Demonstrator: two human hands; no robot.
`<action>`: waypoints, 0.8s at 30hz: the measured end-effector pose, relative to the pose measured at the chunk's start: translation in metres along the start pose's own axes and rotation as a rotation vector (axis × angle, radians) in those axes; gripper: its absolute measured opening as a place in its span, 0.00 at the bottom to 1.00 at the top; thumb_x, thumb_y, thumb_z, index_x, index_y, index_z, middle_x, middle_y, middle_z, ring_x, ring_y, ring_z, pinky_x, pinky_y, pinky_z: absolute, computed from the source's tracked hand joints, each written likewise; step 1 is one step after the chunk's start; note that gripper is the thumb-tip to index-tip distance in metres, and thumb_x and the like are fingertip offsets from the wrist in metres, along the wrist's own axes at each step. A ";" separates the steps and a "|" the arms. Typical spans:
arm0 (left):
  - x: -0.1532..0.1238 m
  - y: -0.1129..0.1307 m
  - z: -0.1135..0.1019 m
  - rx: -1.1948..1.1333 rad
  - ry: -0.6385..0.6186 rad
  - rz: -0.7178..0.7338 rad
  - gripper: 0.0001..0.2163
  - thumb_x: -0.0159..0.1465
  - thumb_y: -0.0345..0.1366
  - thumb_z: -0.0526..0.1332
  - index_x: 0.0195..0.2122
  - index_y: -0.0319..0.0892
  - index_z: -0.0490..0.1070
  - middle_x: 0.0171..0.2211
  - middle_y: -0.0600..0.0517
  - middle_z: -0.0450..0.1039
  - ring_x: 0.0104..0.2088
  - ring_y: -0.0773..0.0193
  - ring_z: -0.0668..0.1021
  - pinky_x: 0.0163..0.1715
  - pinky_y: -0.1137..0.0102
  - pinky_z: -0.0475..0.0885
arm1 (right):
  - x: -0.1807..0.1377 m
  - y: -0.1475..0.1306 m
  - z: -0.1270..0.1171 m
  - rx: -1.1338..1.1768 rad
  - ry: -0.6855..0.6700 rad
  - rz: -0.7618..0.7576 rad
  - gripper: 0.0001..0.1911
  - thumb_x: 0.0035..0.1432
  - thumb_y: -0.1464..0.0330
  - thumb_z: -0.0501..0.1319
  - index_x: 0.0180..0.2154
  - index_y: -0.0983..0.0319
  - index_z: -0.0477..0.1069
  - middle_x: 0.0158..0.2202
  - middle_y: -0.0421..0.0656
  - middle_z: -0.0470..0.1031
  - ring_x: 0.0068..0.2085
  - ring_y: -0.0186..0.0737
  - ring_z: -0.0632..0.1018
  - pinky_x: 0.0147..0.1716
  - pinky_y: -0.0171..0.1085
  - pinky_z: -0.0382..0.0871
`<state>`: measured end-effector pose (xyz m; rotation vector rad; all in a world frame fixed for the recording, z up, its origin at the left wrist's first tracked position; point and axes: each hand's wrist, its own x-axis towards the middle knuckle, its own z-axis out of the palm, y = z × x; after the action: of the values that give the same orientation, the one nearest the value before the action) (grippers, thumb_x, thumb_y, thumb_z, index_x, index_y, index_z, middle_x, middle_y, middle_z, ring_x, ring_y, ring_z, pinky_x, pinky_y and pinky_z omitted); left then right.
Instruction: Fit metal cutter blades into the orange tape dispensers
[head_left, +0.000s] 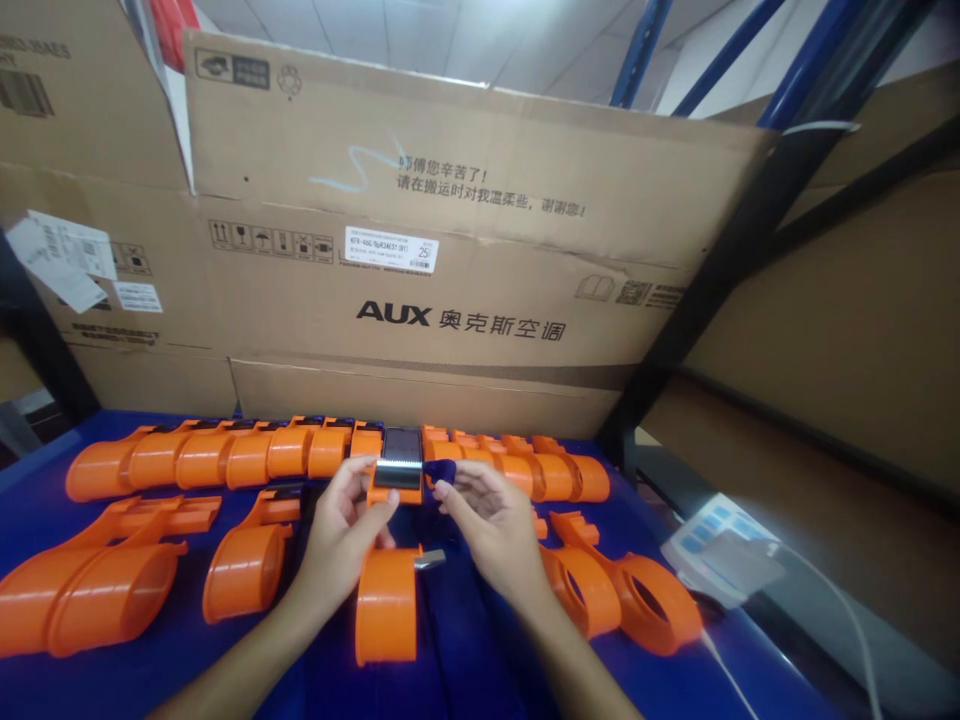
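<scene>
An orange plastic tape dispenser is held upright between both hands over the blue table. My left hand grips its left side near the top, fingers curled by the metal blade plate. My right hand pinches its right side, thumb and fingers close to a dark blue part. A small silver tab sticks out of the dispenser below my right hand.
Many more orange dispensers lie in rows: a far row, a near-left pile, one beside my left hand, others at the right. Big cardboard boxes wall the back. A white device with a cable sits at right.
</scene>
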<state>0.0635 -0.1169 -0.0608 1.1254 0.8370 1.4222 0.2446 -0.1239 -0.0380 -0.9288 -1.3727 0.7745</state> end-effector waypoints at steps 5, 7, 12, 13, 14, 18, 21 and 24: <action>0.000 -0.001 -0.001 0.002 0.005 0.008 0.23 0.60 0.41 0.70 0.53 0.47 0.65 0.41 0.52 0.77 0.19 0.71 0.76 0.20 0.73 0.74 | -0.005 -0.007 -0.004 -0.366 -0.059 -0.192 0.07 0.63 0.63 0.67 0.40 0.58 0.81 0.31 0.42 0.82 0.30 0.42 0.80 0.35 0.41 0.78; -0.001 -0.001 -0.001 -0.003 0.015 0.011 0.23 0.60 0.41 0.70 0.53 0.47 0.65 0.41 0.52 0.78 0.19 0.71 0.76 0.20 0.73 0.74 | -0.006 -0.010 -0.004 -0.418 -0.102 -0.257 0.08 0.65 0.65 0.65 0.44 0.56 0.82 0.35 0.43 0.84 0.34 0.44 0.82 0.39 0.43 0.79; 0.000 0.001 0.001 0.005 0.020 0.017 0.23 0.60 0.42 0.70 0.53 0.47 0.65 0.43 0.51 0.78 0.20 0.71 0.77 0.20 0.73 0.75 | -0.009 -0.010 -0.001 -0.438 -0.119 -0.325 0.13 0.67 0.68 0.62 0.51 0.56 0.79 0.47 0.46 0.84 0.44 0.48 0.84 0.49 0.46 0.78; 0.000 0.001 0.002 0.006 0.019 0.018 0.23 0.60 0.42 0.70 0.53 0.47 0.65 0.43 0.51 0.78 0.20 0.71 0.77 0.21 0.73 0.75 | -0.009 -0.010 0.000 -0.441 -0.103 -0.315 0.12 0.66 0.67 0.62 0.50 0.56 0.78 0.45 0.46 0.84 0.43 0.47 0.84 0.48 0.45 0.78; 0.000 0.001 0.002 0.007 0.016 0.018 0.22 0.60 0.42 0.70 0.53 0.47 0.65 0.42 0.52 0.78 0.20 0.71 0.77 0.21 0.73 0.75 | -0.010 -0.009 0.000 -0.443 -0.091 -0.298 0.10 0.66 0.67 0.63 0.48 0.57 0.78 0.43 0.45 0.84 0.41 0.45 0.84 0.45 0.43 0.79; -0.002 0.001 0.002 0.018 -0.010 0.027 0.22 0.60 0.42 0.70 0.53 0.47 0.65 0.41 0.52 0.77 0.21 0.70 0.76 0.21 0.73 0.76 | -0.010 -0.008 0.000 -0.488 -0.108 -0.249 0.05 0.66 0.65 0.63 0.36 0.58 0.73 0.32 0.43 0.81 0.33 0.41 0.81 0.35 0.37 0.76; -0.003 0.000 0.003 0.034 -0.027 0.045 0.21 0.61 0.42 0.70 0.52 0.48 0.65 0.40 0.53 0.77 0.21 0.70 0.76 0.21 0.72 0.76 | -0.008 -0.008 -0.003 -0.543 -0.158 -0.272 0.08 0.66 0.65 0.61 0.33 0.58 0.70 0.31 0.42 0.78 0.33 0.41 0.79 0.35 0.37 0.73; -0.004 0.000 0.003 0.062 -0.030 0.048 0.21 0.61 0.41 0.70 0.51 0.48 0.65 0.38 0.54 0.77 0.22 0.69 0.77 0.21 0.73 0.76 | -0.006 -0.010 -0.006 -0.564 -0.223 -0.300 0.07 0.66 0.66 0.59 0.33 0.58 0.69 0.31 0.42 0.77 0.33 0.42 0.78 0.35 0.38 0.71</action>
<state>0.0666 -0.1208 -0.0602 1.2189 0.8425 1.4235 0.2496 -0.1342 -0.0317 -1.0494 -1.9295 0.2624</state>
